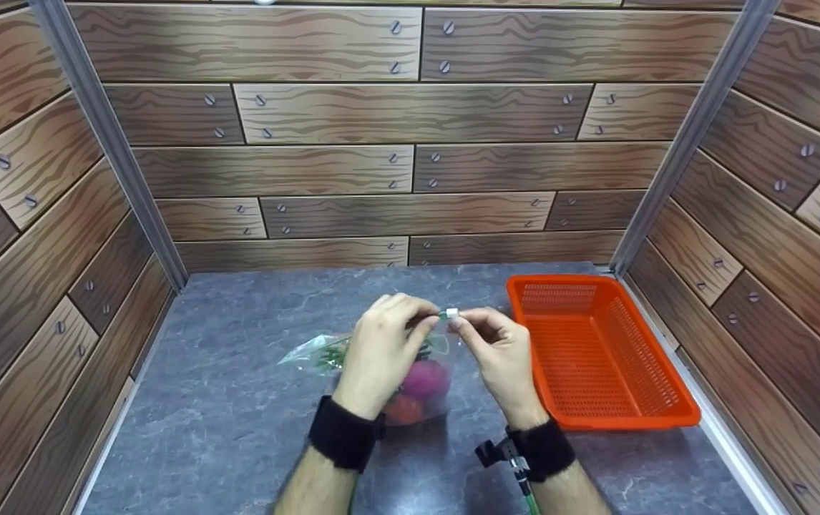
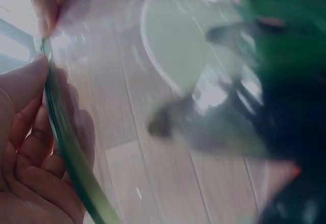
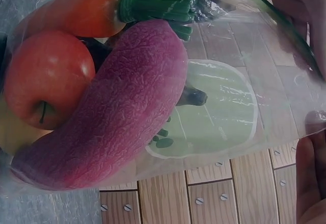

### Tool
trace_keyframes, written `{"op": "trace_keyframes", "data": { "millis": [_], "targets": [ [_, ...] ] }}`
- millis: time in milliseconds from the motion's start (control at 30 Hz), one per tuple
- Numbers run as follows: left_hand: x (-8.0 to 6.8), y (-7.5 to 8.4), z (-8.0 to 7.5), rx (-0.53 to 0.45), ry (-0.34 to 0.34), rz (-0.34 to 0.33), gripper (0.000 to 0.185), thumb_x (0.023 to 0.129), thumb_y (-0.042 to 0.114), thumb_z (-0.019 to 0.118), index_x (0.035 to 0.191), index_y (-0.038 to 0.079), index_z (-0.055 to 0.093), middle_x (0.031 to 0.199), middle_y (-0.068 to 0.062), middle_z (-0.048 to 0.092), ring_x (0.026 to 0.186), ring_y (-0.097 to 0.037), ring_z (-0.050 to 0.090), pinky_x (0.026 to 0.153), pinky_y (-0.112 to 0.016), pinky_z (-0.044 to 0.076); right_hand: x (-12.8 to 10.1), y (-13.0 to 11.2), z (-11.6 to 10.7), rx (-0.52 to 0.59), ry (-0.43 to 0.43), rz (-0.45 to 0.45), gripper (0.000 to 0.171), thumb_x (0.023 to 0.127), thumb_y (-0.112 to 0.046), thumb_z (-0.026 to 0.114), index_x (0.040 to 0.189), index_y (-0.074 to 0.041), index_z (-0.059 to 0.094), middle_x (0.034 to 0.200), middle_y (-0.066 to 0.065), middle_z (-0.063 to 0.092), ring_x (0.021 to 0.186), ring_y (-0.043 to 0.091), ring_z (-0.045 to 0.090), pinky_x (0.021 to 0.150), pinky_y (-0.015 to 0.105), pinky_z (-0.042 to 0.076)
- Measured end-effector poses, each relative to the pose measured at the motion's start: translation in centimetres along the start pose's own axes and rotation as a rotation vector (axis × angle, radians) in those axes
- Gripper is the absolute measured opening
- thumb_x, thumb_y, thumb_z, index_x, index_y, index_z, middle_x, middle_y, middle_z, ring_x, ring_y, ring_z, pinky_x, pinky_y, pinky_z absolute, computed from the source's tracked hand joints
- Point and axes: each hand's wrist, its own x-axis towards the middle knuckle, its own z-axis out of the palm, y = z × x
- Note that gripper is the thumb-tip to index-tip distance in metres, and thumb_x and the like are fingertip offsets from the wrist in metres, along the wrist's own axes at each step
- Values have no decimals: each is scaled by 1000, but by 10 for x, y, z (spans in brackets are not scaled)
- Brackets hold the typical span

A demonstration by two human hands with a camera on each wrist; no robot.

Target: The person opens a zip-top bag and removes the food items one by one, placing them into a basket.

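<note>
A clear zip bag (image 1: 430,383) hangs over the grey table, holding toy produce: a purple sweet potato (image 3: 117,112), a red apple (image 3: 46,76) and a carrot (image 3: 81,10) with green stalks. My left hand (image 1: 426,321) pinches the bag's top edge along its green zip strip (image 2: 66,147). Just to the right, my right hand (image 1: 460,322) pinches the small white slider (image 1: 451,312) on that strip. In the right wrist view the strip (image 3: 285,25) runs along the bag's upper right. The left wrist view is blurred.
An orange mesh basket (image 1: 657,411) stands on the table to the right of my hands, holding nothing visible. Wood-patterned walls close in the back and both sides. Grey tabletop (image 1: 238,415) shows to the left of the bag.
</note>
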Motion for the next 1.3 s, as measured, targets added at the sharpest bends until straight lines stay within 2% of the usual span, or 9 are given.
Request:
{"op": "trace_keyframes", "data": {
  "millis": [167,267,367,633,1000,1200,1300],
  "targets": [
    [6,6,6,-12,-28,20,14,110,24,81,116,14,89,111,-1,89,108,-21,81,108,-46,68,-1,2,0,18,-19,-16,7,104,9,80,110,10,85,98,-5,89,88,9,85,82,22,71],
    [9,7,7,-9,-42,21,14,111,25,80,114,14,89,110,-1,88,107,-21,80,107,-45,68,-1,2,0,5,-19,-12,7,104,9,81,109,9,85,98,-2,89,88,7,84,81,23,71],
    [10,8,6,-2,-55,21,14,111,26,80,112,15,88,108,-1,87,103,-21,78,95,-40,67,-1,1,-1,-5,-20,-1,7,105,8,81,109,8,86,98,5,90,88,8,84,82,23,72],
    [9,6,3,23,-64,49,12,110,25,81,110,15,87,105,0,86,101,-20,77,92,-39,68,-3,1,-2,-19,-23,19,7,105,6,81,110,8,85,100,15,89,89,13,86,84,24,72],
    [4,-10,-6,84,-48,40,14,109,27,81,108,14,87,102,-1,86,97,-20,76,91,-38,68,-2,3,-10,-37,45,59,6,104,6,83,108,10,83,90,-2,87,83,8,83,79,21,70],
    [1,-16,-12,98,-36,24,14,108,27,82,107,14,87,102,-1,86,98,-21,77,92,-40,69,0,5,-12,-44,50,55,5,104,5,84,107,8,85,91,-1,88,84,7,84,81,24,72],
    [0,-19,-15,106,-28,18,14,107,27,82,107,14,87,102,-1,86,99,-21,78,92,-40,69,0,7,-14,-56,58,43,4,104,5,84,107,6,86,92,3,88,84,7,84,82,25,72]
  ]
}}
